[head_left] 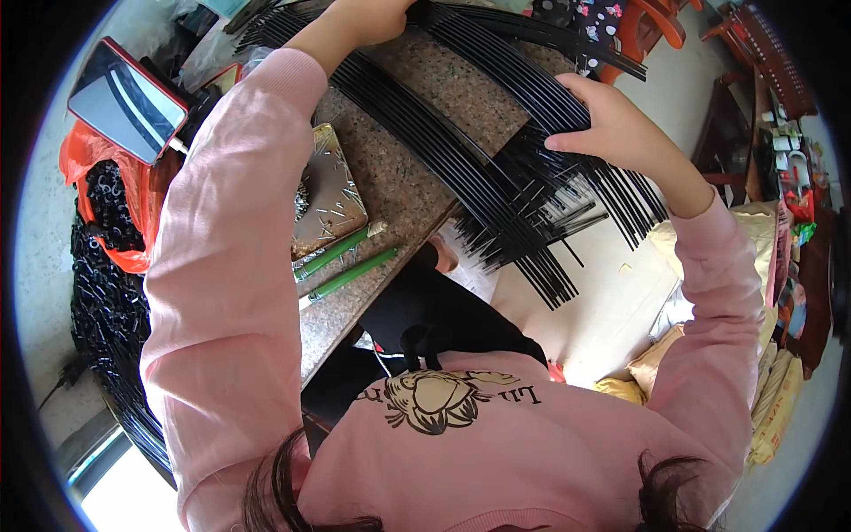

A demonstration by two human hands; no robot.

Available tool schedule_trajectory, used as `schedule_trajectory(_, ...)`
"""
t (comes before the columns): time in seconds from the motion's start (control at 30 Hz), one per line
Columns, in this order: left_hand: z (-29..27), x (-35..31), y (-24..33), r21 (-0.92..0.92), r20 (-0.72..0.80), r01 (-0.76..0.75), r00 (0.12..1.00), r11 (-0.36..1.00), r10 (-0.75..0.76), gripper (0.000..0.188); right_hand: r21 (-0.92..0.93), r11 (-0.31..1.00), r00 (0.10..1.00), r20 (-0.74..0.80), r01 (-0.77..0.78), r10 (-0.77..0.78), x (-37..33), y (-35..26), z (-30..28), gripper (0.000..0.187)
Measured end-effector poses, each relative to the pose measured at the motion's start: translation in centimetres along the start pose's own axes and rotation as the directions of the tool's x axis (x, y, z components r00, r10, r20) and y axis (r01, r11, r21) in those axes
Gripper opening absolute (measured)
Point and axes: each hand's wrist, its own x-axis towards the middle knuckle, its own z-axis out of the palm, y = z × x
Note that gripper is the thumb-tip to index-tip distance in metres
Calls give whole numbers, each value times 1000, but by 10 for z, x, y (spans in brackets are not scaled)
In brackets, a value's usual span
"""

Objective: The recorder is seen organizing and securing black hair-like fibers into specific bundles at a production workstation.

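Thin black rods (510,75) lie in a long flat row across the speckled stone tabletop (399,160), with their near ends past its edge. My right hand (616,129) is closed around the side of this row, thumb on top and fingers at the far side. At the top edge of the view is my left hand (377,19), near the far end of the rods. Its fingers are mostly hidden. A second row of black rods (417,133) lies to the left, and more loose rods (554,182) cross beneath the two rows.
On the left of the tabletop sit a tray (341,199) of small metal pins and two green-handled tools (355,273). Beyond my left arm are a phone (128,102), an orange plastic bag (111,146) and a heap of small black parts (111,301). Yellowish sacks (771,399) stand at right.
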Motion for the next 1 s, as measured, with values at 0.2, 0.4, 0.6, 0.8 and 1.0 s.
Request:
schedule_trajectory(0.2, -1, 2, 1, 34, 8, 22, 1000, 999, -23, 36, -72, 995, 998, 26, -63, 65, -1, -15, 0, 56)
schedule_trajectory(0.4, 9, -2, -10, 65, -49, -58, 997, 996, 61, 35, 87, 996, 999, 43, -15, 11, 7, -8, 0, 46)
schedule_trajectory(0.6, 0, -3, -1, 19, -32, 52, 998, 998, -51, 36, 341, 938, 994, 109, -60, 24, 15, 1, -1, 37)
schedule_trajectory(0.8, -24, -10, 17, 6, -191, 151, 971, 989, -147, 39, 373, 919, 991, 91, -125, 98, 8, -20, -8, 36)
schedule_trajectory(1.0, -38, -16, 29, 12, -353, 166, 923, 986, -151, 37, 296, 946, 988, -31, -134, 150, -1, -23, -11, 39)
